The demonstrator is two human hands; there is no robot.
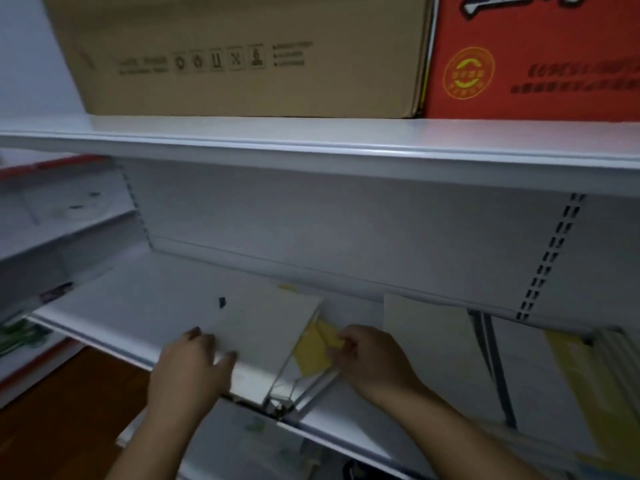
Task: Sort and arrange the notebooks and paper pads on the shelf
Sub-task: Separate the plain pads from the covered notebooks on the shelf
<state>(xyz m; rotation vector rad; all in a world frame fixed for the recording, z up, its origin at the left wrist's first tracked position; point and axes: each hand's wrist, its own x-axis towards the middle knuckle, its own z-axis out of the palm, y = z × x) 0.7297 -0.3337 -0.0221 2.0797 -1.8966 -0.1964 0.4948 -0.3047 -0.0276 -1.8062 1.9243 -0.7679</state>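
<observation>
Matt white metal shelf — brown cardboard box — yellow paper.

White shelf: white pad under left hand; yellow pad btwn hands, pinched by right hand; cream pad just right of it. Upper shelf: brown box, red box above hands.

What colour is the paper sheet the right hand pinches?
Yellow paper sheet, best seen in head view.
</observation>
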